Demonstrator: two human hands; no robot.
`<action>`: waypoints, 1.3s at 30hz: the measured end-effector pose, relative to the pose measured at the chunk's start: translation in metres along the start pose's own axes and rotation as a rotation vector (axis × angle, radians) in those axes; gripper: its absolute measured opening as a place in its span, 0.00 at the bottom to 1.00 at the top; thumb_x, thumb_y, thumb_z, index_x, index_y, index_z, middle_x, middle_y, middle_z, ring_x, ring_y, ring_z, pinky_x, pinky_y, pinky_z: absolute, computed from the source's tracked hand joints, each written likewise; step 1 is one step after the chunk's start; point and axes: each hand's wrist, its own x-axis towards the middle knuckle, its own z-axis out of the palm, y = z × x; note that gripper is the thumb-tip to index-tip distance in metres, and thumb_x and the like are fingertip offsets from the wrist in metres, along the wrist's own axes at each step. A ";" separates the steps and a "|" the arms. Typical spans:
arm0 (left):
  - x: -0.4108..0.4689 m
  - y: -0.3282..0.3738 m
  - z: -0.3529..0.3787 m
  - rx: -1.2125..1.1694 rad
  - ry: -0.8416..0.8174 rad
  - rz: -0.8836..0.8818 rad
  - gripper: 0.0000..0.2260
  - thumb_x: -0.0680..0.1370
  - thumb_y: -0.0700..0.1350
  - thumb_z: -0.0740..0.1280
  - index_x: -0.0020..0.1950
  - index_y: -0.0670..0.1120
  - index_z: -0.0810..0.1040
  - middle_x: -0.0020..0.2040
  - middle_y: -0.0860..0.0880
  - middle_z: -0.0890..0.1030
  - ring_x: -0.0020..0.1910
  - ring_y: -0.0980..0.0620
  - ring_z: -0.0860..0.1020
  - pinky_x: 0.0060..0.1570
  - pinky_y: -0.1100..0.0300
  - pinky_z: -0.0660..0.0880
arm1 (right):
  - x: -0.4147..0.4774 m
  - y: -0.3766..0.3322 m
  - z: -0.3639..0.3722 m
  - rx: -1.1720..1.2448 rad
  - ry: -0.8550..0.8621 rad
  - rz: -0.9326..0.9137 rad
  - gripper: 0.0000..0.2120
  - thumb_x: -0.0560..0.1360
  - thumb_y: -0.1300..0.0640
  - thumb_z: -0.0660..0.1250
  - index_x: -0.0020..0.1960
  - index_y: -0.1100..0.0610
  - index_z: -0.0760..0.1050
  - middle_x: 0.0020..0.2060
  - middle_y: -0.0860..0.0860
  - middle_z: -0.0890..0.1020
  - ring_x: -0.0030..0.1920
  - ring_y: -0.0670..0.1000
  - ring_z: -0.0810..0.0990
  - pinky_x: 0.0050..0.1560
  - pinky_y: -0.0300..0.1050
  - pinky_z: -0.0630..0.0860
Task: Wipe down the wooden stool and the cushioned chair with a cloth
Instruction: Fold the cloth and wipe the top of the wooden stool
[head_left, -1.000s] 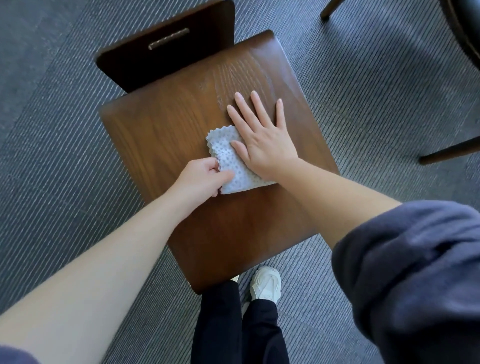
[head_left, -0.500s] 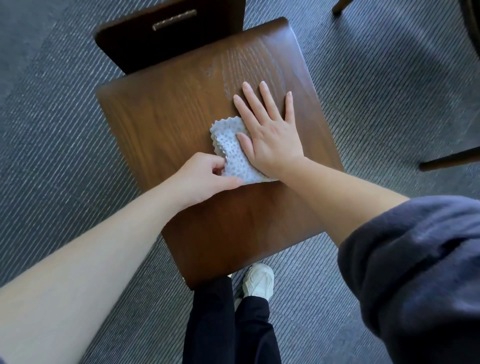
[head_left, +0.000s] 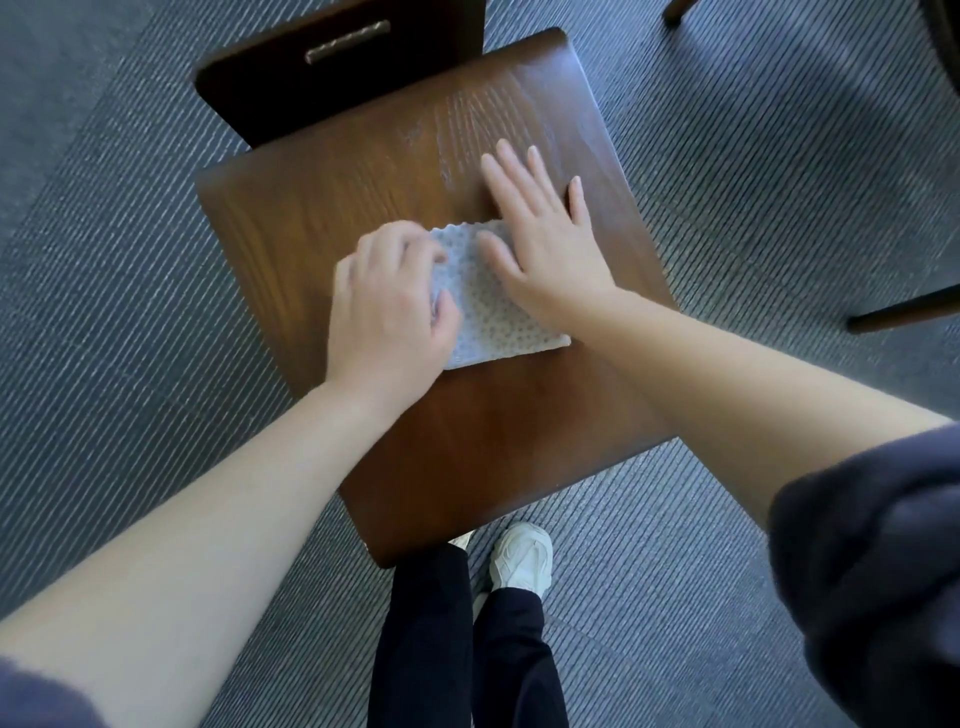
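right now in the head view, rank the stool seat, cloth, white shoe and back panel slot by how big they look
1. wooden stool seat
2. cloth, partly covered
3. white shoe, farther from the camera
4. back panel slot

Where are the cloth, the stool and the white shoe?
cloth (head_left: 488, 306): head view, on its dotted middle.
stool (head_left: 493, 441): head view, on the bare wooden seat.
white shoe (head_left: 522, 561): head view, on its upper.

Soft daylight sheens the stool seat (head_left: 467, 119); left hand (head_left: 389, 301) motion-blurred, edges wide-angle bowed.
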 end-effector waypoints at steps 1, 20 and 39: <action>0.008 0.007 0.008 0.050 -0.027 0.038 0.18 0.79 0.45 0.59 0.67 0.42 0.72 0.69 0.42 0.71 0.71 0.44 0.67 0.68 0.47 0.66 | -0.003 0.003 -0.007 0.151 0.055 0.058 0.27 0.81 0.50 0.53 0.79 0.53 0.53 0.79 0.49 0.53 0.79 0.51 0.48 0.76 0.59 0.45; 0.007 0.009 0.066 0.361 -0.217 0.038 0.32 0.82 0.56 0.49 0.80 0.40 0.45 0.79 0.38 0.45 0.79 0.41 0.45 0.77 0.44 0.47 | -0.066 0.043 -0.042 0.955 -0.620 0.350 0.18 0.70 0.72 0.58 0.32 0.53 0.76 0.49 0.55 0.82 0.38 0.47 0.82 0.34 0.39 0.70; 0.024 -0.013 0.059 0.388 -0.265 0.317 0.32 0.82 0.56 0.51 0.80 0.41 0.45 0.80 0.39 0.43 0.79 0.42 0.43 0.76 0.44 0.45 | -0.063 0.030 -0.026 0.864 -0.851 0.198 0.15 0.74 0.72 0.60 0.38 0.56 0.80 0.43 0.47 0.78 0.43 0.47 0.84 0.36 0.39 0.76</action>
